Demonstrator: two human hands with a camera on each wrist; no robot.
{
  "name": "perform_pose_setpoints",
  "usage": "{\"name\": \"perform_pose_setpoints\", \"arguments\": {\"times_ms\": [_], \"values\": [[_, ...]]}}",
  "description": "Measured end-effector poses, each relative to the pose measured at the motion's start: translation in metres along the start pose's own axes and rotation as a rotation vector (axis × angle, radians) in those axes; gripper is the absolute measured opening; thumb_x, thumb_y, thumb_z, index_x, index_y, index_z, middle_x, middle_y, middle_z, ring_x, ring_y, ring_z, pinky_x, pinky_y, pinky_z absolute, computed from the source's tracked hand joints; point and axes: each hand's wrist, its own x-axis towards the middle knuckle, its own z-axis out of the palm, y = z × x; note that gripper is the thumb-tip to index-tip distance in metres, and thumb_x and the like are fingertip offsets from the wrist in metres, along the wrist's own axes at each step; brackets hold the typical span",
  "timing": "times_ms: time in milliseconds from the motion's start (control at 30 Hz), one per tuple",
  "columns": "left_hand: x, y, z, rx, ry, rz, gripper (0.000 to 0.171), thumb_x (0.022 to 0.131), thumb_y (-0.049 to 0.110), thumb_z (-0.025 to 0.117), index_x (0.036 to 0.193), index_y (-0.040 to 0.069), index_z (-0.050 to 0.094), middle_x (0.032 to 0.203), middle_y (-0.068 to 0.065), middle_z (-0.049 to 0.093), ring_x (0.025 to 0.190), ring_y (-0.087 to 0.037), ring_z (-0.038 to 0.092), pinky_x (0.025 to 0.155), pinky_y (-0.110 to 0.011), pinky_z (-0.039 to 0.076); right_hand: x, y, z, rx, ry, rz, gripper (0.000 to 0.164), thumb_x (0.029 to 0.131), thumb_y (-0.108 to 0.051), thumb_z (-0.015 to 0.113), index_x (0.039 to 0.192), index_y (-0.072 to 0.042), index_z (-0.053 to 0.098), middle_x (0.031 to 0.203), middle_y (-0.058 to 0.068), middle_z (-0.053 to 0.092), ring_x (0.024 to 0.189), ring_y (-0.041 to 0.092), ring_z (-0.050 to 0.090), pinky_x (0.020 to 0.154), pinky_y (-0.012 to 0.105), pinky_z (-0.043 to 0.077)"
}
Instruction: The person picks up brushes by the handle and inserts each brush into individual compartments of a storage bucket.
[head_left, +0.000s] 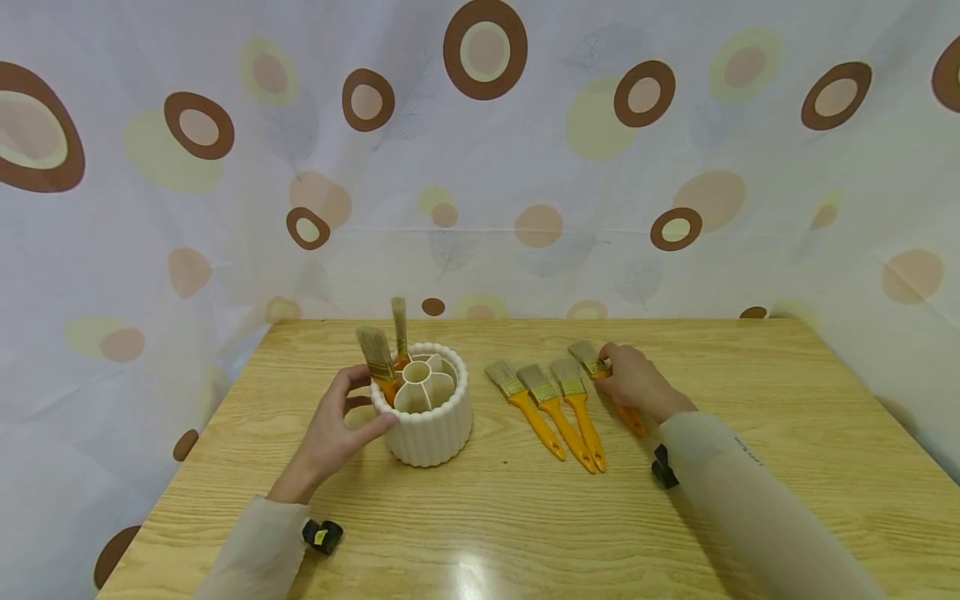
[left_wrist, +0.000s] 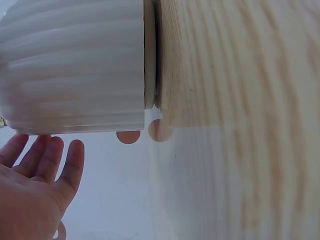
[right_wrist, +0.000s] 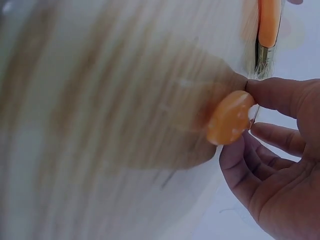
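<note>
1. head: the left hand [head_left: 333, 425] holds the white holder [head_left: 431, 433], left on the worktop [head_left: 525, 533], with two upright brushes [head_left: 377, 350] inside; the right hand [head_left: 641, 382] pinches the rightmost brush [head_left: 632, 419], beside three flat brushes [head_left: 540, 423].
2. left wrist: fingertips touch the holder's side.
3. right wrist: thumb and fingers surround the orange-handled brush.

Wood-grained table [head_left: 540, 525], pale cloth [head_left: 480, 175] hung behind its far edge and beyond both sides, brown rings [head_left: 452, 50] and pastel ovals [head_left: 538, 226] printed across, glare [head_left: 471, 577] reflected near its front edge
</note>
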Motion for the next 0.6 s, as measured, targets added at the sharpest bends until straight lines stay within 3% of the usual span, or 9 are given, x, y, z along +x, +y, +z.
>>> {"name": "perform_pose_setpoints", "arguments": {"times_ms": [233, 433, 600], "values": [[-0.0003, 0.0015, -0.0001, 0.008, -0.003, -0.001, 0.062, 0.083, 0.014, 0.074, 0.136, 0.006, 0.042, 0.133, -0.007, 0.047, 0.121, -0.024, 0.044, 0.098, -0.052, 0.04, -0.0006, 0.0009, -0.0016, -0.004, -0.008, 0.015, 0.046, 0.094, -0.013, 0.059, 0.129, 0.012, 0.043, 0.12, 0.031, 0.053, 0.099, 0.038, 0.058, 0.073, 0.043, 0.052], [-0.0003, 0.0013, -0.0007, 0.021, -0.004, 0.007, 0.062, 0.084, 0.014, 0.072, 0.138, 0.006, 0.042, 0.134, -0.009, 0.047, 0.122, -0.025, 0.043, 0.098, -0.053, 0.04, 0.0007, 0.0, -0.0023, 0.008, -0.015, 0.03, 0.052, 0.093, -0.021, 0.06, 0.13, 0.012, 0.044, 0.126, 0.032, 0.05, 0.106, 0.041, 0.055, 0.083, 0.051, 0.049], [-0.0001, 0.0, -0.0011, 0.025, -0.007, 0.028, 0.06, 0.086, 0.011, 0.07, 0.139, 0.006, 0.042, 0.136, -0.01, 0.046, 0.123, -0.026, 0.042, 0.097, -0.053, 0.04, 0.0027, -0.0005, -0.0029, -0.005, -0.023, 0.041, 0.054, 0.093, -0.026, 0.06, 0.129, 0.011, 0.046, 0.125, 0.03, 0.051, 0.106, 0.041, 0.055, 0.083, 0.052, 0.049]]}}
